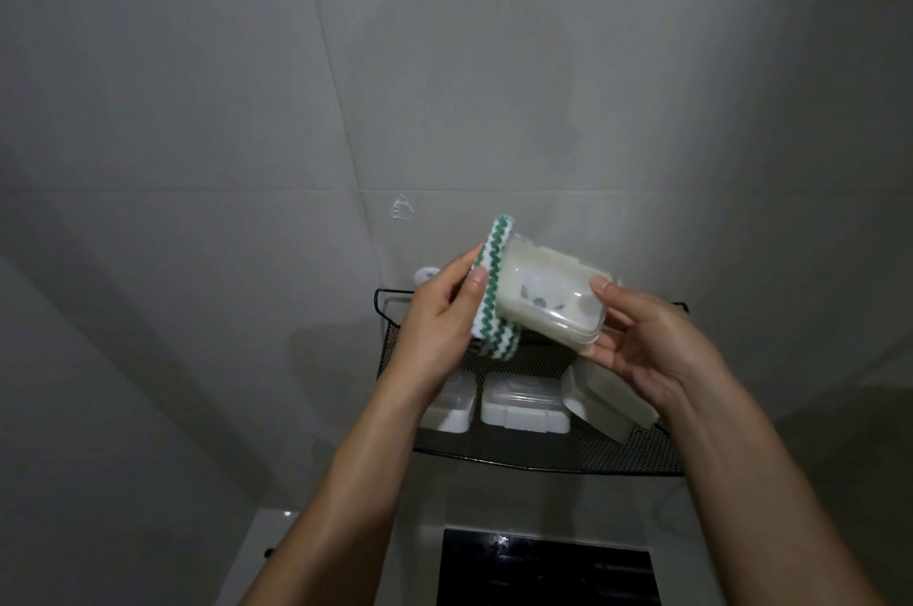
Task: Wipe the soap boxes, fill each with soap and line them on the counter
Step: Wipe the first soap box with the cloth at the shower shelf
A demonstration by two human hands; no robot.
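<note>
- A soap box (548, 296), clear plastic and lidded, is being held up in the air in front of a grey tiled wall (197, 86), above a black mesh shelf (543, 454).
- The right hand (647, 348) is gripping the box's right end, with the thumb on top and the fingers curling underneath, pinching it.
- The left hand (439, 323) is pressing a folded cloth (494, 284), white with green zigzag stripes, against the box's left end; its fingers are pinching the cloth, thumb in front.
- The cloth is wrapping around the box's left edge and hanging down a little beneath it.
- Pale shapes are showing through the box's clear lid; what they are cannot be told.
- Three more soap boxes are sitting on the shelf: one at the left (452, 408), partly hidden behind the left wrist; one in the middle (523, 405), lying flat with its lid shut; one at the right (605, 405), tilting and partly hidden behind the right hand.
- That is making four soap boxes in all, one cloth and one shelf.
- A small white object (426, 277) is peeking out behind the left hand, just above the shelf's back rail.
- Below the shelf, a white table (257, 551) with a dark glossy panel (543, 571) is lying between the two forearms.
</note>
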